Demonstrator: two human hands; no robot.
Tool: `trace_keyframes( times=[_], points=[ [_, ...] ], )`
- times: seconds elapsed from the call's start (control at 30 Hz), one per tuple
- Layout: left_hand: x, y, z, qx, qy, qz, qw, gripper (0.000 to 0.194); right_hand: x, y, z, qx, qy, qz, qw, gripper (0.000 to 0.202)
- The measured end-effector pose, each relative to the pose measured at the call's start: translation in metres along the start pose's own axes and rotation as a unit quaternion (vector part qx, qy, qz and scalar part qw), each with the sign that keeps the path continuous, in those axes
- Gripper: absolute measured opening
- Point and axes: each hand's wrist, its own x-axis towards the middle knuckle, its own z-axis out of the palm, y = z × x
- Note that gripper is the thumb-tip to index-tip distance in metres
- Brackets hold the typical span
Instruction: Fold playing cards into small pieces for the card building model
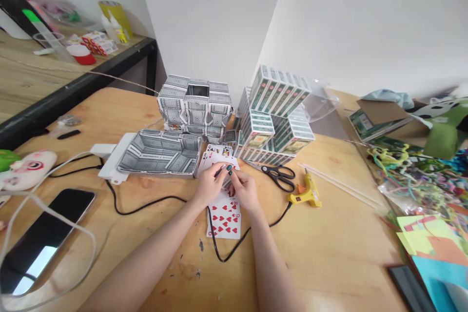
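Note:
My left hand (pixel 211 184) and my right hand (pixel 244 189) meet over a spread of playing cards. Their fingertips close on a small playing card (pixel 226 183), mostly covered by the fingers. Under and beyond them lie more face-up cards (pixel 219 152), and a nine of hearts (pixel 224 226) lies nearer to me with a black cord across it. Behind on the left are an open tray built of grey-backed cards (pixel 161 152) and a taller card structure (pixel 193 102) with a square opening. Black-handled scissors (pixel 280 175) lie right of my right hand.
A yellow glue gun (pixel 309 192) and white glue sticks (pixel 340 185) lie on the right. Boxed card decks (pixel 274 122) are stacked behind. A white power strip (pixel 117 161), cords and a phone (pixel 44 234) occupy the left. Craft scraps (pixel 413 180) crowd the right edge.

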Motion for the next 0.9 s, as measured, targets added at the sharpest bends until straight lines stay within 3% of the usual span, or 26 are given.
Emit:
trace_keyframes(
  times=[0.17, 0.5, 0.9],
  points=[
    [-0.0016, -0.0017, 0.0002, 0.057, 0.019, 0.044, 0.997, 0.025, 0.0014, 0.0021, 0.0003, 0.002, -0.001, 0.020, 1.000, 0.038],
    [-0.0048, -0.0005, 0.0020, 0.167, 0.051, 0.064, 0.982, 0.028, 0.0004, 0.0000, 0.0017, 0.011, -0.006, 0.055, 0.998, 0.029],
    [-0.0051, -0.0020, 0.0009, 0.183, 0.067, 0.057, 0.979, 0.028, -0.0012, 0.0041, 0.0045, 0.026, -0.015, 0.057, 0.998, 0.016]
  ],
)
